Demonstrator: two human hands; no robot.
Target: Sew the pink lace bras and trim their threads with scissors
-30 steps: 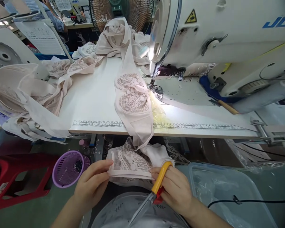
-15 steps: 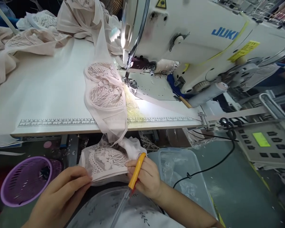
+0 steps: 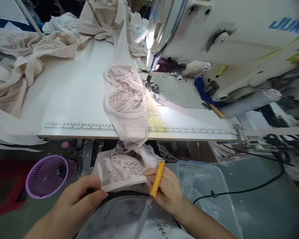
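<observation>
A pale pink lace bra (image 3: pixel 126 167) hangs off the table's front edge over my lap, its lower band pulled out flat. At the band's left end, my left hand (image 3: pixel 76 200) pinches the edge between thumb and fingers. My right hand (image 3: pixel 168 191) grips the band's right end. The same hand also carries orange-handled scissors (image 3: pixel 157 179), blades pointing down toward my lap. More of the pale pink lace work (image 3: pixel 127 99) lies joined above, on the table beside the sewing machine's presser foot (image 3: pixel 151 87).
The white sewing machine (image 3: pixel 229 36) fills the upper right. Several lace pieces (image 3: pixel 57 44) are heaped at the back left of the table (image 3: pixel 72 86). Below are a purple basket (image 3: pixel 31 179), a red stool (image 3: pixel 5 186) and a clear plastic bin (image 3: pixel 229 196). A black cable (image 3: pixel 254 190) crosses the right side.
The view has swung left, so everything sits farther right. Both hands still hold the bra's band; my left thumb and fingers have shifted slightly along its edge.
</observation>
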